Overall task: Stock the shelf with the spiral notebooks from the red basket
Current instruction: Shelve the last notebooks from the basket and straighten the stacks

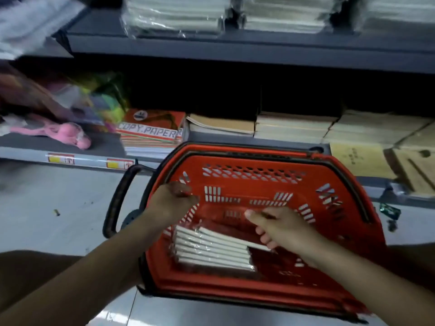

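— How much room do I have inside the red basket (259,161)?

— Its top is open. The far half of the floor is bare; the wrapped notebooks (211,248) fill the near left part.

— And the lower shelf (103,142)?

— Copy paper (150,131) and brown paper stacks (294,128) crowd the front edge. I see a bare strip left of the copy paper, beside the pink item (68,134).

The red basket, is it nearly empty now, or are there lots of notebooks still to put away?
It looks nearly empty. The red basket shows mostly bare floor, so much of its load may already be out. In hand: both hands are over the last wrapped pack of notebooks; the right hand touches its top edge, and the left hand hovers beside it. Left to do: lift that pack onto the shelf.
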